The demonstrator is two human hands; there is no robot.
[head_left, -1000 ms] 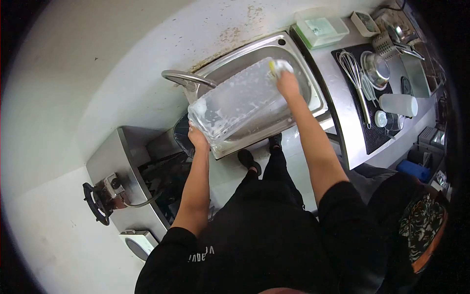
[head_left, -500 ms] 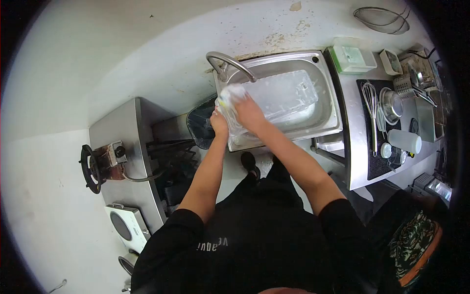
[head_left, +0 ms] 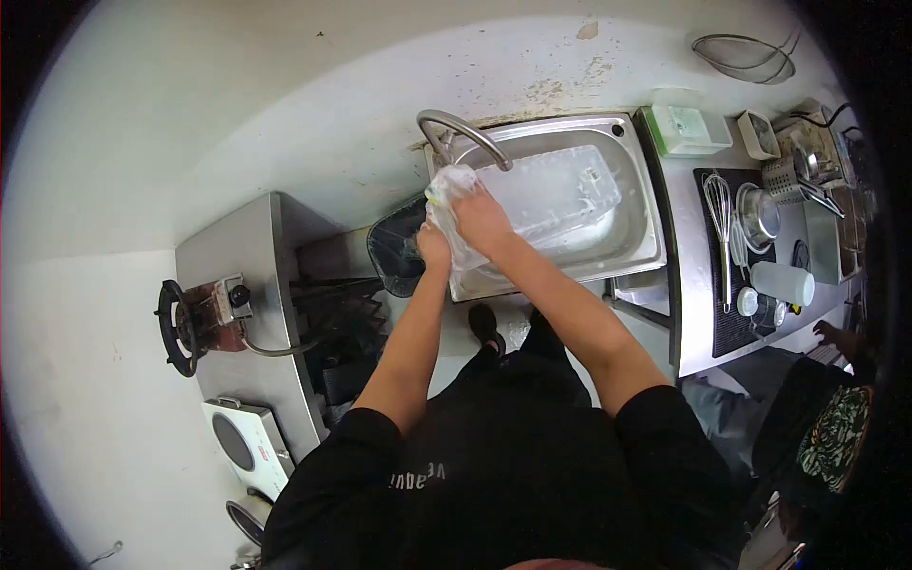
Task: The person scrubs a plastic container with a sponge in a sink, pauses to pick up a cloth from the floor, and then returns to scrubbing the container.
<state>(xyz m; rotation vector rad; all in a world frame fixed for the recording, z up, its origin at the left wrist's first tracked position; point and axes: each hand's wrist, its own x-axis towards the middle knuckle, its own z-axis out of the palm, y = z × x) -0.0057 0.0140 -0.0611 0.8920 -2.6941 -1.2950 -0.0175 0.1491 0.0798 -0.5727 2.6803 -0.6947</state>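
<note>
A large clear plastic container (head_left: 556, 195), streaked with soap foam, lies across the steel sink (head_left: 641, 242). My left hand (head_left: 434, 247) grips its near left end. My right hand (head_left: 482, 217) presses a foamy sponge (head_left: 446, 183) with a yellow edge against that same end, just under the curved faucet (head_left: 456, 128).
A dark bin (head_left: 394, 247) stands left of the sink. Right of it, a counter holds a black mat (head_left: 727, 313) with a whisk (head_left: 719, 204), a steel bowl and a white cup (head_left: 784, 282). A gas burner (head_left: 190, 323) sits at left. Another person (head_left: 826, 418) stands at right.
My right hand swept the sponge from the container's far end to its near left end. The container has dropped lower into the sink. The view has shifted a little.
</note>
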